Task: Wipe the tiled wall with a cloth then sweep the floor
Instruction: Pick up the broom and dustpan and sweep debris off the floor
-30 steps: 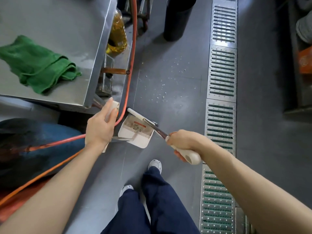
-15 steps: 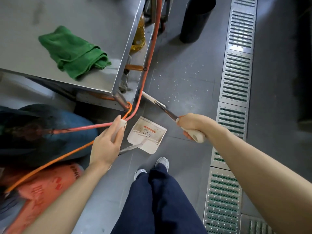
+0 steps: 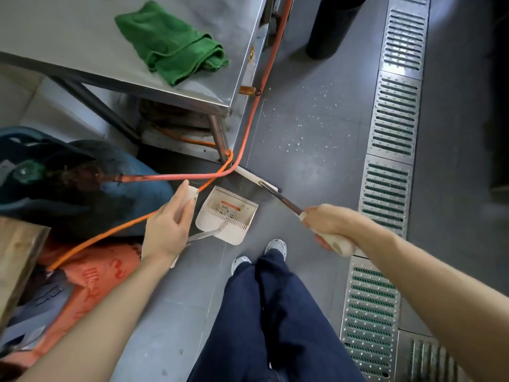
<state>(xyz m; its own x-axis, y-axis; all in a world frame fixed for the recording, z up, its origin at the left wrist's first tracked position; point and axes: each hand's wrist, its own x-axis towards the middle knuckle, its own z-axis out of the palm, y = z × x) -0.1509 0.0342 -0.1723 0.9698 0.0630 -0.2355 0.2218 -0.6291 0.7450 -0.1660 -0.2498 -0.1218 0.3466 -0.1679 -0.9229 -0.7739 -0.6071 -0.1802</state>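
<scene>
Since a moment ago, the broom (image 3: 264, 186) head has slid in toward the table leg (image 3: 220, 139), its long axis running from the closed right hand (image 3: 327, 224) up-left. Left hand (image 3: 168, 227) grips the dustpan (image 3: 227, 213) handle, pan mouth facing the broom head. Green cloth (image 3: 173, 51) lies on the steel table (image 3: 82, 37).

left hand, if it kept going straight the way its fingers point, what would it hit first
The left hand, closed on the dustpan handle, points up and slightly right in the picture. The first thing in that line looks like the orange hose just beyond the handle's tip, then the metal table leg. Depth is unclear, so the hand might pass above the hose.
</scene>
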